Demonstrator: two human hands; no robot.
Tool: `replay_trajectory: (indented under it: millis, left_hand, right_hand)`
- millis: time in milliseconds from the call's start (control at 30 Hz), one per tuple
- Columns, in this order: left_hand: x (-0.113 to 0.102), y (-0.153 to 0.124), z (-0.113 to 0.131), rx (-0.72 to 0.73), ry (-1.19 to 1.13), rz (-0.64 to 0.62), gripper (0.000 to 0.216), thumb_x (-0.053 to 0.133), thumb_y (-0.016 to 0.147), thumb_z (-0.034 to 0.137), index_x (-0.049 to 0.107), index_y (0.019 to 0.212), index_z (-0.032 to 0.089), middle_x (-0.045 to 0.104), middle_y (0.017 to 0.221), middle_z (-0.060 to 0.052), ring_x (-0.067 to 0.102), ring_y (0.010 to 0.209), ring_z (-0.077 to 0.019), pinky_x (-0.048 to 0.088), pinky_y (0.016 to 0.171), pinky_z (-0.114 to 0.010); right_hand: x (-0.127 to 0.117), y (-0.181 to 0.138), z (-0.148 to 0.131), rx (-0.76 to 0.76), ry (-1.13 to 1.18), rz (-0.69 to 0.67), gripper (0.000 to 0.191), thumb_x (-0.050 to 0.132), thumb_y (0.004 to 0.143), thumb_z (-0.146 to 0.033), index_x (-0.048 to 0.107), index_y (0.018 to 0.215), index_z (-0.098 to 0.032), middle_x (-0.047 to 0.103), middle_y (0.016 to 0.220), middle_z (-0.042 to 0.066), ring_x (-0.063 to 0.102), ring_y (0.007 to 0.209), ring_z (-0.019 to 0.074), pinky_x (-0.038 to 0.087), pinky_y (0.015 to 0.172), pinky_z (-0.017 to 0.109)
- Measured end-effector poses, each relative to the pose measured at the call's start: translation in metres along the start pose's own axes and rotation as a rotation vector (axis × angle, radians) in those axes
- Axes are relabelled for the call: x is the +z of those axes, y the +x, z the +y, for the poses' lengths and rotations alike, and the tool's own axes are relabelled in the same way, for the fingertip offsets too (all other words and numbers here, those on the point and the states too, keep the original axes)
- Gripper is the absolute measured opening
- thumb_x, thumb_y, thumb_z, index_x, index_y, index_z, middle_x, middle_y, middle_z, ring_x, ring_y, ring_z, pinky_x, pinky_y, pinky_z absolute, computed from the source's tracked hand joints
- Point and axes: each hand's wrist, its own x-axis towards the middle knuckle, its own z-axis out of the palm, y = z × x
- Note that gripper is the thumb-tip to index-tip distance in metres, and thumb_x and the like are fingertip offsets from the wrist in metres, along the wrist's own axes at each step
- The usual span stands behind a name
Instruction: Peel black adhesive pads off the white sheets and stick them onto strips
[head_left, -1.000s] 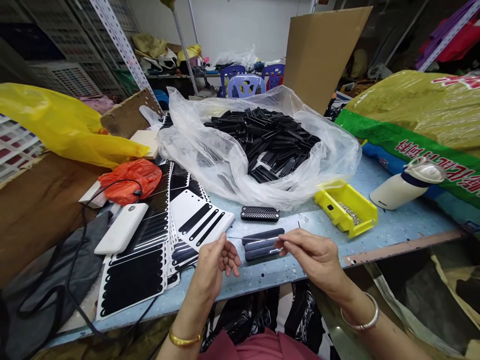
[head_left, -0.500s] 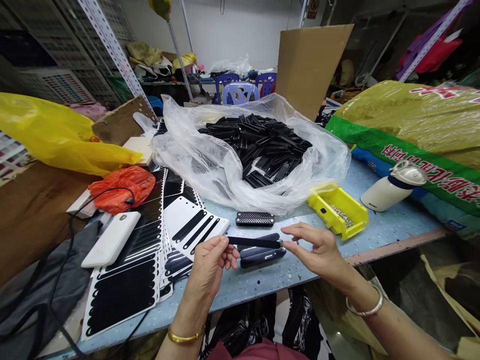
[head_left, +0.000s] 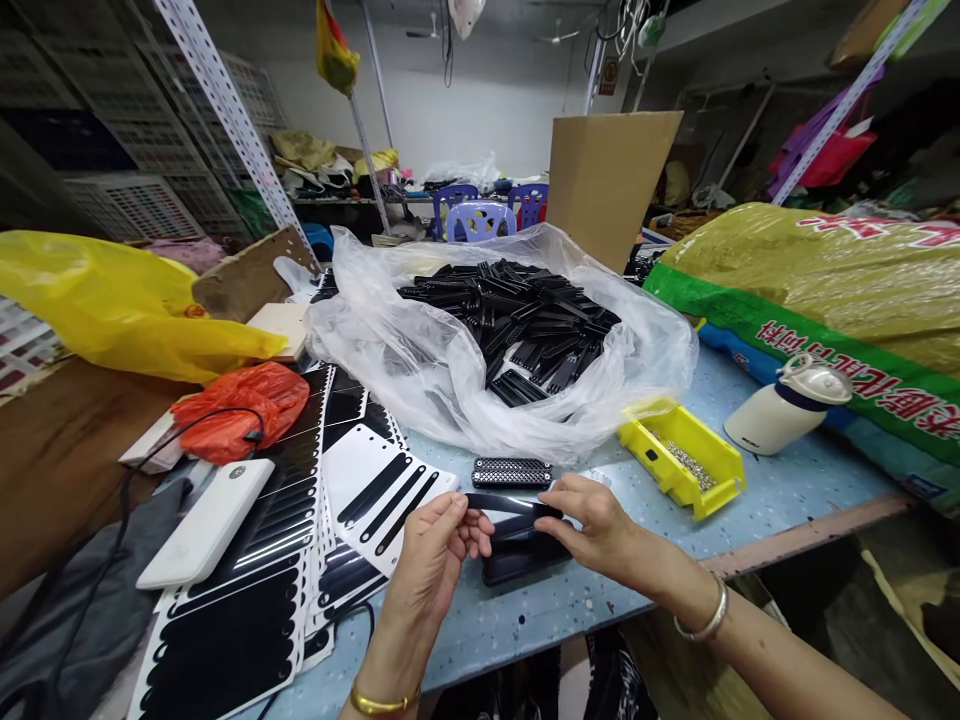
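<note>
Btwn the two hands, above the table (head_left: 547, 612): 1 blk strip (head_left: 510, 505), spanning the gap & bowing slightly. L hand (head_left: 439, 535): thumb & forefinger are pinching its L end, other fingers curling loosely. R hand (head_left: 592, 520): thumb & fingers are clasping its R end. Handling (est.): looking thin, v. light, flexible; glossy face prob. feeling slick; prob. kinking if bent hard. Best hold: both ends, by the edges, w/ light tension. Directly below grip: dark pcs. (head_left: 525, 555), lying side by side, partly hidden by R hand; no. unclear. Just beyond grip: textured blk pc. (head_left: 512, 473), lying flat. L of grip: white card (head_left: 356, 470) w/ blk strips, resting near blk-&-white sheets (head_left: 217, 640). Farther R of grip: yellow bin (head_left: 701, 500), holding small metal bits (head_left: 682, 460). Well beyond grip: clear bag (head_left: 427, 375), surrounding a heap of blk parts (head_left: 540, 310).
</note>
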Motion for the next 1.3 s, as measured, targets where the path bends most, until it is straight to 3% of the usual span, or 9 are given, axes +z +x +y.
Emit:
replay_trajectory:
  millis: [233, 333, 467, 600, 700, 833, 933, 1067, 1300]
  left_hand:
    - [-0.001, 0.013, 0.0, -0.004, 0.042, -0.005, 0.031, 0.072, 0.071, 0.041, 0.06, 0.065, 0.014, 0.07, 0.062, -0.008, 0.059, 0.046, -0.014, 0.038, 0.045, -0.022]
    - [-0.004, 0.019, -0.007, 0.093, 0.318, 0.053, 0.037, 0.067, 0.072, 0.048, 0.063, 0.059, 0.014, 0.066, 0.054, -0.006, 0.056, 0.042, -0.0136, 0.036, 0.043, -0.023]
    - [-0.005, 0.025, -0.017, 0.283, 0.785, 0.166, 0.048, 0.057, 0.08, 0.051, 0.06, 0.048, 0.016, 0.049, 0.037, 0.001, 0.047, 0.039, -0.011, 0.034, 0.045, -0.023]
    - [-0.008, 0.03, -0.018, 0.428, 0.984, 0.23, 0.044, 0.05, 0.085, 0.048, 0.065, 0.057, 0.017, 0.046, 0.04, 0.003, 0.045, 0.041, -0.0104, 0.033, 0.046, -0.023]
    - [-0.016, 0.031, -0.017, 0.516, 1.09, 0.262, 0.037, 0.053, 0.084, 0.047, 0.068, 0.068, 0.017, 0.052, 0.046, 0.003, 0.047, 0.043, -0.0111, 0.036, 0.047, -0.023]
    - [-0.025, 0.026, -0.031, 0.7, 1.236, 0.173, 0.024, 0.055, 0.084, 0.035, 0.07, 0.079, 0.018, 0.071, 0.07, -0.004, 0.063, 0.06, -0.017, 0.046, 0.059, -0.027]
    - [-0.025, 0.019, -0.046, 0.799, 1.243, 0.065, 0.022, 0.05, 0.086, 0.025, 0.071, 0.086, 0.018, 0.075, 0.083, -0.007, 0.069, 0.076, -0.0211, 0.052, 0.07, -0.031]
    - [-0.02, 0.01, -0.057, 0.816, 1.246, 0.025, 0.021, 0.048, 0.086, 0.019, 0.07, 0.087, 0.018, 0.074, 0.083, -0.008, 0.069, 0.078, -0.0221, 0.054, 0.072, -0.034]
    - [-0.023, 0.004, -0.059, 0.77, 1.213, 0.004, 0.019, 0.053, 0.085, 0.025, 0.071, 0.088, 0.018, 0.074, 0.083, -0.007, 0.07, 0.078, -0.0212, 0.055, 0.072, -0.032]
  right_hand:
    - [0.001, 0.01, 0.008, 0.089, 0.041, -0.033, 0.004, 0.068, 0.08, -0.017, 0.072, 0.078, -0.015, 0.062, 0.067, 0.005, 0.058, 0.064, 0.017, 0.045, 0.058, 0.027]
    - [-0.001, 0.013, 0.015, 0.176, 0.102, -0.046, 0.003, 0.069, 0.077, -0.015, 0.072, 0.077, -0.016, 0.065, 0.069, 0.005, 0.06, 0.065, 0.0165, 0.046, 0.06, 0.026]
    - [-0.009, 0.013, 0.022, 0.24, 0.126, -0.023, 0.004, 0.067, 0.078, -0.017, 0.071, 0.075, -0.017, 0.066, 0.068, 0.003, 0.061, 0.064, 0.0153, 0.045, 0.058, 0.025]
    - [-0.021, 0.007, 0.029, 0.313, 0.146, 0.03, 0.011, 0.066, 0.079, -0.021, 0.07, 0.069, -0.018, 0.066, 0.064, 0.002, 0.059, 0.058, 0.0141, 0.045, 0.055, 0.024]
    - [-0.024, -0.003, 0.038, 0.488, 0.254, 0.082, 0.009, 0.07, 0.075, -0.026, 0.072, 0.072, -0.017, 0.069, 0.064, 0.003, 0.061, 0.058, 0.0149, 0.047, 0.053, 0.025]
    - [-0.009, -0.017, 0.047, 0.685, 0.537, 0.078, 0.018, 0.075, 0.069, -0.03, 0.075, 0.081, -0.016, 0.074, 0.071, 0.004, 0.065, 0.061, 0.0165, 0.052, 0.058, 0.027]
    - [0.011, -0.023, 0.047, 0.735, 0.663, 0.084, 0.021, 0.076, 0.068, -0.033, 0.075, 0.081, -0.016, 0.075, 0.073, 0.005, 0.067, 0.063, 0.0169, 0.053, 0.061, 0.028]
    - [0.025, -0.032, 0.04, 0.773, 0.684, 0.107, 0.02, 0.076, 0.067, -0.034, 0.075, 0.078, -0.017, 0.075, 0.072, 0.005, 0.067, 0.062, 0.0172, 0.053, 0.06, 0.028]
    - [0.015, -0.05, 0.026, 0.776, 0.598, 0.041, 0.02, 0.073, 0.071, -0.034, 0.076, 0.081, -0.017, 0.076, 0.073, 0.006, 0.068, 0.061, 0.0185, 0.054, 0.057, 0.028]
